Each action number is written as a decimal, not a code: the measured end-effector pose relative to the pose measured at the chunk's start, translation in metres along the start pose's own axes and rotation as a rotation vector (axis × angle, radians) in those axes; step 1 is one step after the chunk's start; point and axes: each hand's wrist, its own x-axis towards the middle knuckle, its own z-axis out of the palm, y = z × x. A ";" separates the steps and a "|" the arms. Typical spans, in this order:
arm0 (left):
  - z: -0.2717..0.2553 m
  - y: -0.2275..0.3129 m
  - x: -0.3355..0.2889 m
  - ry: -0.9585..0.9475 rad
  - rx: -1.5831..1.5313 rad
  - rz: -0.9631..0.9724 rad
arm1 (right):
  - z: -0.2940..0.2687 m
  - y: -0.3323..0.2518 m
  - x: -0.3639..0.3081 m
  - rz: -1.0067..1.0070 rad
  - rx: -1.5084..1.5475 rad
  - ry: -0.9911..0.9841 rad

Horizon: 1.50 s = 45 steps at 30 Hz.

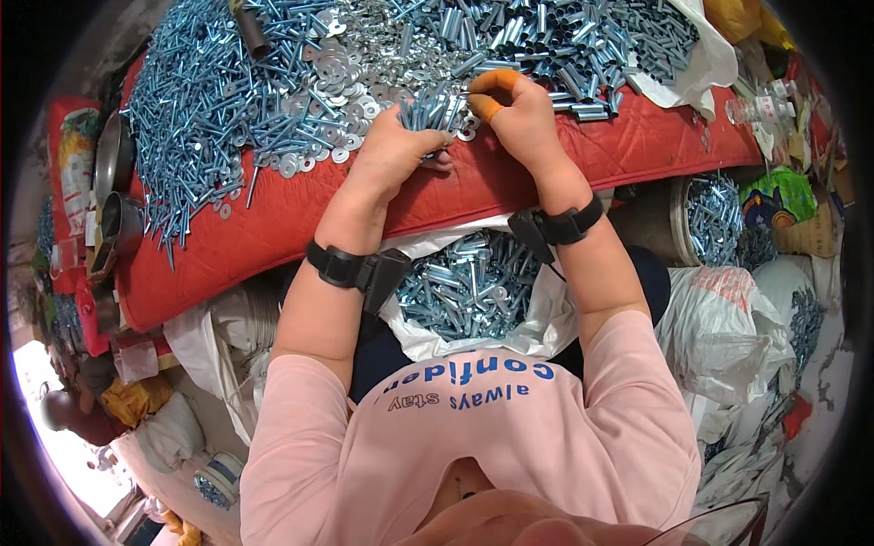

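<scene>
My left hand (393, 153) is closed round a bunch of silvery-blue bolts (428, 111), which point up and away from the palm. Just right of it, my right hand (523, 114) wears orange finger covers on its thumb and forefinger. Those two fingertips are bent toward each other beside the bunch, and whatever they pinch is too small to make out. Beyond the hands lie small shiny metal pieces (401, 55) and flat round washers (339, 80). Long bolts (196, 114) are heaped to the left, and metal sleeves (569, 55) to the right.
A red quilted cloth (228, 264) lies under the heaps. Below my hands, a white sack (414, 341) holds bolts with sleeves (469, 287). Metal bowls (114, 164) stand at the left edge. At right are a clear plastic bottle (760, 110), a tipped container of bolts (683, 218) and a stuffed white bag (724, 328).
</scene>
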 end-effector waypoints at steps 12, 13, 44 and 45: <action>-0.001 0.000 -0.003 0.064 -0.028 0.060 | -0.006 -0.010 -0.014 -0.465 -0.277 -0.064; -0.003 0.000 -0.002 0.089 -0.083 0.088 | -0.007 -0.011 -0.008 -0.466 -0.273 -0.067; -0.006 0.003 -0.003 -0.046 -0.009 0.010 | -0.025 -0.022 -0.007 -0.528 -0.406 -0.207; -0.007 0.002 -0.004 -0.043 -0.007 0.009 | -0.020 -0.023 -0.008 -0.529 -0.403 -0.207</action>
